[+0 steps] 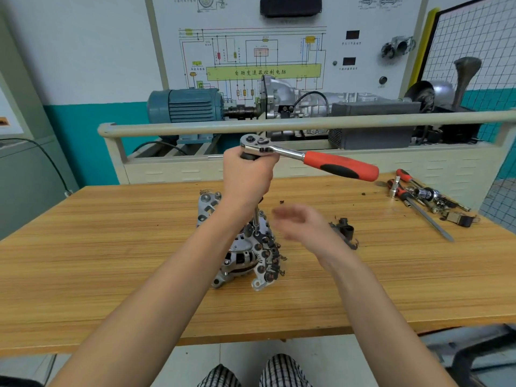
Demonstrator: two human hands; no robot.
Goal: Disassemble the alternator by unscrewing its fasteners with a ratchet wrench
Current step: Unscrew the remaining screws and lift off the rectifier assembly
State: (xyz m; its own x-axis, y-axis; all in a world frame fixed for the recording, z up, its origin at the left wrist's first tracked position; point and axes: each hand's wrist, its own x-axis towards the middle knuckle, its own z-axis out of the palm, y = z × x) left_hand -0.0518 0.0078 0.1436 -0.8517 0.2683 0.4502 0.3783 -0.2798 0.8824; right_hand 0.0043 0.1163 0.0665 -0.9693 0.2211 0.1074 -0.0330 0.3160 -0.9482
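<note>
On a wooden workbench (111, 261), a left hand (247, 177) is gripping the ratchet wrench (293, 155) at its head, steadying the extension on a fastener atop the alternator (245, 247); the blurred right hand (301, 222) is hovering empty, fingers loose. Keeping the extension upright should be helping the socket stay seated on the silver, part-stripped unit standing mid-table.

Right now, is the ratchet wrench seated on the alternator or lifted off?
Seated: the ratchet wrench extension reaches down onto the alternator, steadied by the left hand.

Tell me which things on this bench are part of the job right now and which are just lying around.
In use: alternator, ratchet wrench, left hand.

Lying about: screwdrivers and sockets, loose black part, blurred right hand holding nothing.
</note>
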